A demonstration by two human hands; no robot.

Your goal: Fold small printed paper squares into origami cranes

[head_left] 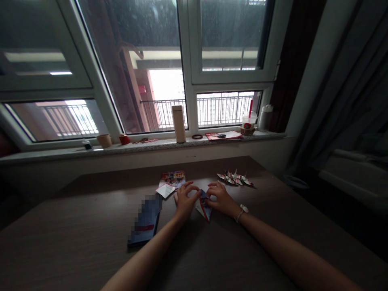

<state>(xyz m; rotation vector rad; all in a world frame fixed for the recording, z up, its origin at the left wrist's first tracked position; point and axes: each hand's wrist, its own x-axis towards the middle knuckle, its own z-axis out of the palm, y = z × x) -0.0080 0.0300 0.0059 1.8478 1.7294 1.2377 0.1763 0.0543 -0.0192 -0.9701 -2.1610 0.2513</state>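
Observation:
A small folded piece of printed paper (203, 209) lies on the dark wooden table (75, 226) between my hands. My left hand (184, 199) presses on its left side with curled fingers. From the right, my right hand (220, 197) pinches the paper's upper edge; a white band is on that wrist. Both hands touch the same folded paper. Several finished folded paper figures (235, 178) sit in a cluster just beyond my right hand.
A colourful leaflet (173, 178) and a white folded square (165, 190) lie beyond my left hand, and a dark flat packet (146, 220) to its left. The windowsill (45, 152) holds a beige flask (178, 123), cups, a lidded drink (249, 121) and papers.

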